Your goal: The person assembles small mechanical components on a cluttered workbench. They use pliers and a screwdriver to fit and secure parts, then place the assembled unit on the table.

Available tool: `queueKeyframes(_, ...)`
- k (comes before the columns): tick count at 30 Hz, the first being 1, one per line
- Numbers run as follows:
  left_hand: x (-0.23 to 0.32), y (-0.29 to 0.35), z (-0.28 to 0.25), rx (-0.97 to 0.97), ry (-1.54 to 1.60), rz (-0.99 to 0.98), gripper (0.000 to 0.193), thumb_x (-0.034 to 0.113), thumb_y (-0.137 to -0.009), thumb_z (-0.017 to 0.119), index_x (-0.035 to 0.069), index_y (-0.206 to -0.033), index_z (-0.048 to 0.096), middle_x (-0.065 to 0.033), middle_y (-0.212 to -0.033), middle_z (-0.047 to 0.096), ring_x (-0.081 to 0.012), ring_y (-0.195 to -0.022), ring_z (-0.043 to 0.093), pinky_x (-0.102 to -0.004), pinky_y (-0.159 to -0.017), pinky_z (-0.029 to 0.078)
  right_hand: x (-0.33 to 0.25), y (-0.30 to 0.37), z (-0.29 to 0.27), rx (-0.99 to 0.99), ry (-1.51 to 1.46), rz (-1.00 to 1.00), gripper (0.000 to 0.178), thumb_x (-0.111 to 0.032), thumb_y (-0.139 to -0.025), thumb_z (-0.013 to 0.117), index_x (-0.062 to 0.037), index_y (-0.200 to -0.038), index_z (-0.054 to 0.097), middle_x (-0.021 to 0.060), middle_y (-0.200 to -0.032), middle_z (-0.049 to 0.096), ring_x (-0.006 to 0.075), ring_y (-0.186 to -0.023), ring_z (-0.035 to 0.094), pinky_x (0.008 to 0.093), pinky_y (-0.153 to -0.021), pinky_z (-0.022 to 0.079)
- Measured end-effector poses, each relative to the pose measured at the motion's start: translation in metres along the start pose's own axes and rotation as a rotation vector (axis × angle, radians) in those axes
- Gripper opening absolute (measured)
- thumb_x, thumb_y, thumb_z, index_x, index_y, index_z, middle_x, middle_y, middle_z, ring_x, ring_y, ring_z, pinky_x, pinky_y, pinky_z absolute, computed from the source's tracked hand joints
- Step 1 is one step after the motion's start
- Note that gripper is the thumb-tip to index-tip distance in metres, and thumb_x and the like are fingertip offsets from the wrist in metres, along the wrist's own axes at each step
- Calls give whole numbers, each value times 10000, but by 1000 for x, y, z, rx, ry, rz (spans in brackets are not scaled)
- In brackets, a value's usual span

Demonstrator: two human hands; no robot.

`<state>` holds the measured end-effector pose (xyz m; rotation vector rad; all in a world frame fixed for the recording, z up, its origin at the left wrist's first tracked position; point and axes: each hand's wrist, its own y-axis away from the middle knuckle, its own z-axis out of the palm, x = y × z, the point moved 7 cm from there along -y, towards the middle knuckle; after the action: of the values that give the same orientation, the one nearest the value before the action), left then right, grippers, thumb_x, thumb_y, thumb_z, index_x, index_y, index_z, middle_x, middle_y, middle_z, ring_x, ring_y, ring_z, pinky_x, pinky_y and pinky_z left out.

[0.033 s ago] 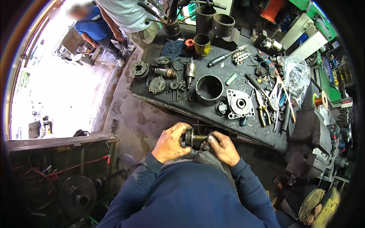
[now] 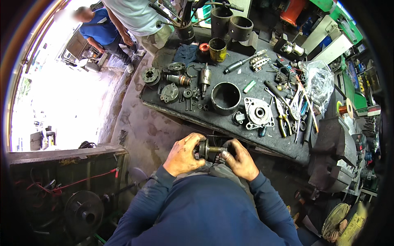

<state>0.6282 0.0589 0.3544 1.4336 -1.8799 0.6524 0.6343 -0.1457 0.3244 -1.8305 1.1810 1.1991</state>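
Note:
Above my lap I hold a greasy metal shaft (image 2: 214, 149) with a wide round collar at its left end. The fingers and thumb of my left hand (image 2: 184, 154) are wrapped round the collar. My right hand (image 2: 241, 159) is closed on the thin right end, its thumb pressed against the shaft. That tip is partly hidden by the fingers. Just beyond my hands is the dark workbench (image 2: 176, 107). Near its front edge are a black metal cylinder (image 2: 226, 96), a pale cast end housing (image 2: 259, 112) and an armature (image 2: 205, 78).
Pliers (image 2: 281, 119), wrenches and a clear plastic bag (image 2: 319, 84) crowd the bench's right side. A yellow-stained can (image 2: 217, 50) stands farther back. At lower left is a dark cabinet (image 2: 65, 153) with a red cable. Two people stand at upper left, one in a blue shirt (image 2: 100, 28).
My right thumb and fingers have shifted slightly at the shaft's end, with the thumb now lower. My left hand keeps its hold on the collar.

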Motion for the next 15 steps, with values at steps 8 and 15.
queueKeyframes(8,-34,-32,-25,-60,-27,133,604,190,-698,827,37,-1252,641,-139,-1239,700,-370,-1113,704,-449,-950,583,32,-30,33,-55,-134,412,357,-291,-1111,602,30,-957,625,149,-761,615,264,-652,607,397,-632,497)
queueKeyframes(15,-91,-70,-86,-177,102,121,612,188,-686,818,35,-1255,652,-160,-1224,708,-385,-1130,700,-446,-993,571,-15,-84,68,82,220,68,262,-156,-1051,648,23,-1233,589,204,-1070,607,373,-1003,638,446,-879,524)
